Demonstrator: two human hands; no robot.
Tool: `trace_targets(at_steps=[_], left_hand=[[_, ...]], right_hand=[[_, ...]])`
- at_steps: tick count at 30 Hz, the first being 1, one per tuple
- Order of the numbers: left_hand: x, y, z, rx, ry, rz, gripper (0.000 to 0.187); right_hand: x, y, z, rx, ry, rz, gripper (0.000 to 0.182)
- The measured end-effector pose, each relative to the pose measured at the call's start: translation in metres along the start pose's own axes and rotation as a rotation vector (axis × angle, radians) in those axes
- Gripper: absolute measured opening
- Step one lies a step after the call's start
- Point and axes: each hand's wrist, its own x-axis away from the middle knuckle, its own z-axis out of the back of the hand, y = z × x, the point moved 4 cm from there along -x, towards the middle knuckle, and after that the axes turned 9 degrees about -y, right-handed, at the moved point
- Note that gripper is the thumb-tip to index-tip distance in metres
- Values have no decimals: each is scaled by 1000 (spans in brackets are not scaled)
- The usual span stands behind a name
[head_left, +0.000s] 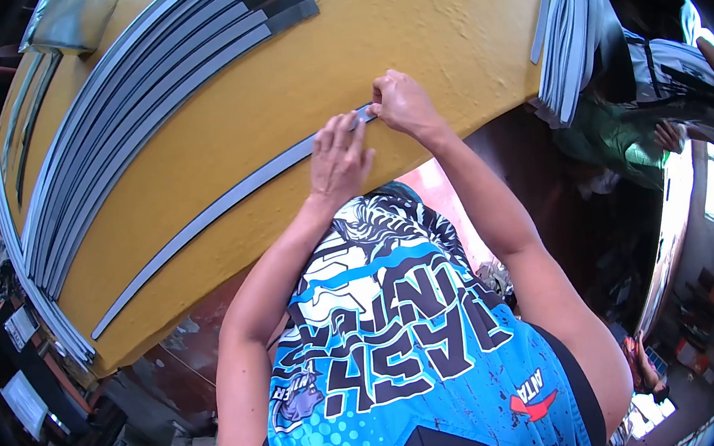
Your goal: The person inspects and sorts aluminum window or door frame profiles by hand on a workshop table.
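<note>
A long, narrow grey strip (pixel 234 194) with a dark edge lies in a gentle curve along the near side of the yellow tabletop. My left hand (pixel 341 163) rests over it close to its right end, fingers laid across the strip and pressing on it. At that right end my right hand (pixel 402 104) is closed, thumb and fingertips pinching the strip's tip. The fingers partly hide the tip, and I cannot make out any finer detail there. Beyond my hands, several similar grey strips with dark ends (pixel 148 105) lie side by side on the table.
A thick bundle of grey strips (pixel 566 31) hangs over the table's right edge. More strips (pixel 53 321) lie along the left edge. A plastic-wrapped packet (pixel 73 20) sits at the far left of the yellow table (pixel 433 26). At right, another person in green (pixel 624 141) is partly visible.
</note>
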Motion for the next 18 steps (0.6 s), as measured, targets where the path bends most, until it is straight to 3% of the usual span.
trace_targets(at_steps=[3, 8, 10, 13, 18], left_hand=[[12, 6, -24, -18, -173, -68, 89], [15, 9, -9, 109, -222, 0, 89], [23, 3, 7, 113, -205, 67, 88], [56, -25, 30, -31, -252, 231, 88], [71, -29, 31, -41, -256, 254, 87]], right_hand=[[2, -10, -1, 182, 27, 46, 19], [21, -11, -9, 288, 131, 218, 15], [38, -3, -8, 36, 457, 365, 14], [64, 4, -5, -20, 491, 206, 17], [81, -3, -32, -2, 390, 152, 28]])
